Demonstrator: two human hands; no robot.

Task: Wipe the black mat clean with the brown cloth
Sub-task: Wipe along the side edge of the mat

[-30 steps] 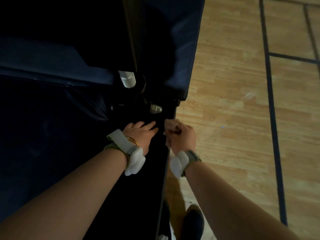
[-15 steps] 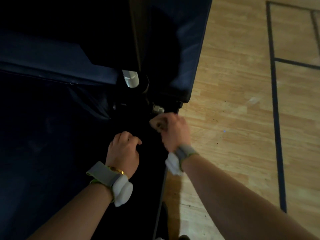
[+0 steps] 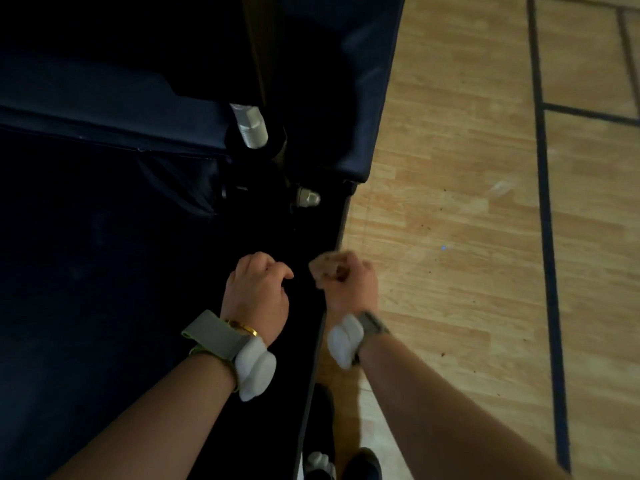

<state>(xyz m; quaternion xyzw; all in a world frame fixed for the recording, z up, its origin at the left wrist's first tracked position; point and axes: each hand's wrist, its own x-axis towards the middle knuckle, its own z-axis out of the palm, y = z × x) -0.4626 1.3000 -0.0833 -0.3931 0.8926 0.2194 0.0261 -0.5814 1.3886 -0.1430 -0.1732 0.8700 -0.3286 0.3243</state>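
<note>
The black mat (image 3: 104, 289) fills the left half of the view, its right edge running down beside the wooden floor. My right hand (image 3: 349, 289) grips a bunched brown cloth (image 3: 327, 270) and holds it over the mat's right edge. My left hand (image 3: 258, 292) sits on the mat just left of it with its fingers curled and nothing in them. Both wrists carry grey straps with white pads.
Dark blue padded panels (image 3: 104, 109) stand upright at the back of the mat, with a metal bolt (image 3: 251, 126) and a nut (image 3: 308, 197) at the corner between them. A wooden floor (image 3: 467, 202) with dark lines lies to the right. My shoes (image 3: 360, 464) show at the bottom.
My left hand pulled back toward me and curled its fingers. My right hand with the cloth went toward the corner, then came back to the mat's right edge.
</note>
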